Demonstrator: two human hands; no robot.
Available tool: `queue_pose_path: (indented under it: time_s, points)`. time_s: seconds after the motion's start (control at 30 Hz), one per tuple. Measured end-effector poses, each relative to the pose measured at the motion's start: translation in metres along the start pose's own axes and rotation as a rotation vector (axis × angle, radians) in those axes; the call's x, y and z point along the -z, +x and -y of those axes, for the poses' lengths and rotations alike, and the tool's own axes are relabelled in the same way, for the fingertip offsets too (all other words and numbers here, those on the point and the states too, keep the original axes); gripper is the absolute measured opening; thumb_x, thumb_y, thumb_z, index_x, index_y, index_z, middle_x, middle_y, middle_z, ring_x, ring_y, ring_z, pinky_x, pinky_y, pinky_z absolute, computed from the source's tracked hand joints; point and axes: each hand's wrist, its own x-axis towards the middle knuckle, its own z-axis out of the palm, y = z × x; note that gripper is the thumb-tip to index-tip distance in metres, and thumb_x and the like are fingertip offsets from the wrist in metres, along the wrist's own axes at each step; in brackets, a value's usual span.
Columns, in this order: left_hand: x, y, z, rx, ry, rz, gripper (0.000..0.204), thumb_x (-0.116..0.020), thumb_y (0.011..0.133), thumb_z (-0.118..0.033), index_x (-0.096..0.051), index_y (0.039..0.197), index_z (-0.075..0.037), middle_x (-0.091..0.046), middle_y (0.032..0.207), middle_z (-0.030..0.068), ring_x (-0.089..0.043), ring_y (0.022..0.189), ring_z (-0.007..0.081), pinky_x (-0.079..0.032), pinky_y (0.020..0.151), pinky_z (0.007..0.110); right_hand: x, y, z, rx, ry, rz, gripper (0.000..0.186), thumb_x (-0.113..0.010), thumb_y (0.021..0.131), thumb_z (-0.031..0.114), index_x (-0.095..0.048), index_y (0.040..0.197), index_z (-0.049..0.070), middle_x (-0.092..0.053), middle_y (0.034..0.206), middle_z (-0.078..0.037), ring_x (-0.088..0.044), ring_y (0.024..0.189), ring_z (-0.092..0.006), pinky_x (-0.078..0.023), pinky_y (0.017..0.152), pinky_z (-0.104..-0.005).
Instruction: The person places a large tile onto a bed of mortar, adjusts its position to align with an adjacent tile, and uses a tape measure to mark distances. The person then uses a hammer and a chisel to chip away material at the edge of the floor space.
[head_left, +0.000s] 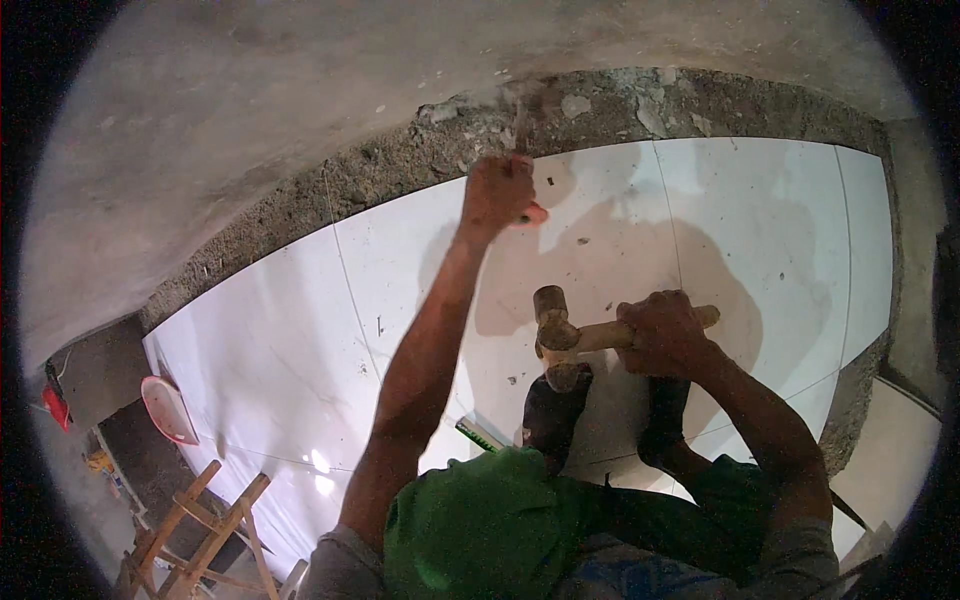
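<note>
My left hand (494, 200) is stretched forward to the foot of the wall, fingers wrapped round what looks like a chisel with a red guard (537, 213). Most of that tool is hidden by the fist, and its tip is hard to make out against the rough strip (400, 165) of exposed mortar. Closed round the wooden handle of a hammer (557, 338), my right hand (663, 328) is lower and to the right. The hammer's heavy head points left, above my dark footwear (555, 412) and apart from the chisel.
Large white floor tiles (270, 320) with thin joints and small debris lie beneath me. The grey wall (250, 110) curves across the far side. At the left are a red-rimmed white container (170, 410) and a wooden stand (205, 520). A green-marked strip (480, 435) lies near my feet.
</note>
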Motion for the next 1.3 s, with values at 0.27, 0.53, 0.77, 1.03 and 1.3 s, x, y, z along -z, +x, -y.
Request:
queue_pose_path:
  time_s: [0.27,0.53,0.77,1.03,1.3]
  points:
    - [0.028,0.03,0.058,-0.086,0.467,-0.17,0.029,-0.062,0.085,-0.023,-0.067,0.084,0.006,-0.068,0.071,0.0198,-0.073,0.072,0.038,-0.058,0.063,0.047,-0.012,-0.009,-0.01,-0.032,0.017,-0.032,0.042,-0.072,0.075,0.043,-0.064,0.101,0.011,-0.066,0.077,-0.013,-0.067,0.076,-0.0335,-0.05,0.072,-0.0511]
    - [-0.009,0.022,0.01,-0.148,0.224,0.04,0.024,-0.072,0.077,-0.027,-0.069,0.083,-0.004,-0.07,0.071,0.0141,-0.074,0.071,0.0327,-0.058,0.059,0.043,-0.005,-0.013,-0.012,0.01,0.001,-0.025,0.043,-0.072,0.076,0.045,-0.064,0.1,0.01,-0.068,0.079,-0.013,-0.069,0.08,-0.0327,-0.051,0.072,-0.0504]
    - [0.006,0.049,0.015,-0.476,0.905,-0.013,0.014,-0.068,0.081,-0.022,-0.073,0.085,-0.01,-0.073,0.075,0.0095,-0.073,0.07,0.0274,-0.055,0.055,0.041,0.006,-0.014,-0.005,-0.057,0.006,0.0,0.041,-0.072,0.075,0.042,-0.064,0.099,0.01,-0.069,0.081,-0.013,-0.069,0.079,-0.0325,-0.052,0.072,-0.0515]
    - [0.015,0.027,-0.002,-0.29,0.615,-0.054,0.016,-0.067,0.087,-0.021,-0.068,0.093,-0.006,-0.073,0.087,0.0133,-0.073,0.079,0.0285,-0.056,0.067,0.044,0.006,-0.011,-0.006,0.007,-0.011,-0.039,0.04,-0.072,0.076,0.04,-0.065,0.099,0.008,-0.067,0.077,-0.014,-0.068,0.075,-0.0332,-0.052,0.07,-0.0517]
    - [0.047,0.003,-0.005,-0.038,-0.006,0.004,0.021,-0.058,0.094,-0.017,-0.069,0.102,-0.001,-0.071,0.081,0.0133,-0.068,0.071,0.0209,-0.056,0.067,0.04,0.004,-0.001,0.01,-0.017,0.044,-0.069,0.044,-0.077,0.069,0.038,-0.065,0.099,0.009,-0.068,0.082,-0.013,-0.066,0.085,-0.0351,-0.047,0.084,-0.0515]
